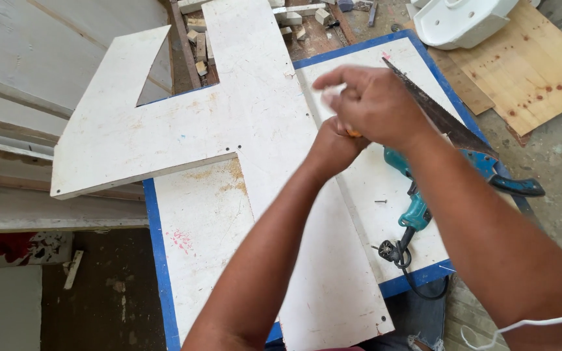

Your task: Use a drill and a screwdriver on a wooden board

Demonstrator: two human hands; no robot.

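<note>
Head view looks down on your two hands meeting over the middle of the desk (pixel 157 260), a white top edged in blue. Your left hand (pixel 333 146) is curled shut around a small orange-tipped thing (pixel 354 134), mostly hidden, so you cannot tell what it is. Your right hand (pixel 375 104) sits just above it, fingers (pixel 336 77) bent and pinched together; whether it grips anything cannot be told. Beneath both lies a white cut board (pixel 229 123) with arms branching left. Just beyond your right wrist a handsaw (pixel 447 123) lies on the desk, a teal power drill (pixel 414 211) beside it, its plug (pixel 388 250) and a loose screw (pixel 380 201) near.
</note>
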